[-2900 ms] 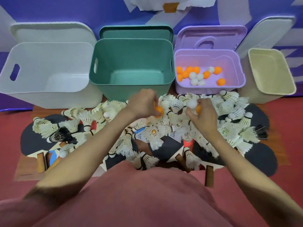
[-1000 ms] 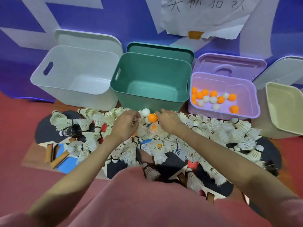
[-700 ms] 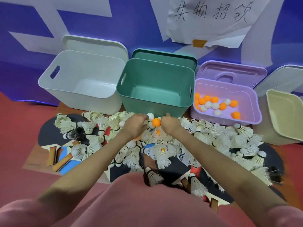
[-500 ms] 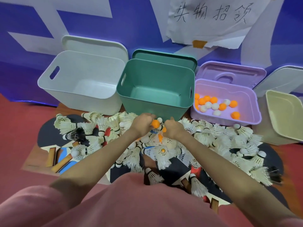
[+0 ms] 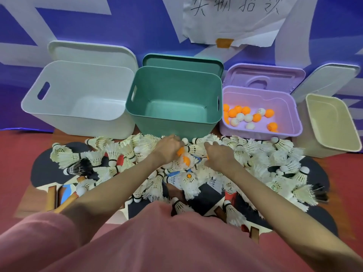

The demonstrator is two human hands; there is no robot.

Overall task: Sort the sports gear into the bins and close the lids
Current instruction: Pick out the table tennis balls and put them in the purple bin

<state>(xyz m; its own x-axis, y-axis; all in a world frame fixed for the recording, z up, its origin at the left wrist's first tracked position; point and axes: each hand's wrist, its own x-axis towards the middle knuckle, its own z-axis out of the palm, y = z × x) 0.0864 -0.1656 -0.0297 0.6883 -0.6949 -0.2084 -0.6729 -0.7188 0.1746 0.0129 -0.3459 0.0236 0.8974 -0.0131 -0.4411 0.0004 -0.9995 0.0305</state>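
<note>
2 hands in shuttlecocks point(image 5: 188, 179) before green bin point(image 5: 174, 99): left hand point(image 5: 167, 150) curled on orange ball point(image 5: 179, 151); right hand point(image 5: 220, 156) grip unclear; second ball point(image 5: 186, 160) between them

A white paper sheet point(image 5: 231, 18) with black handwritten characters hangs at the upper centre-right of the frame, its lower edge fixed by a piece of orange-brown tape point(image 5: 224, 43). The wall point(image 5: 121, 28) behind is blue-purple with pale angular bands. A red floor point(image 5: 17, 154) fills the left and right edges.
</note>
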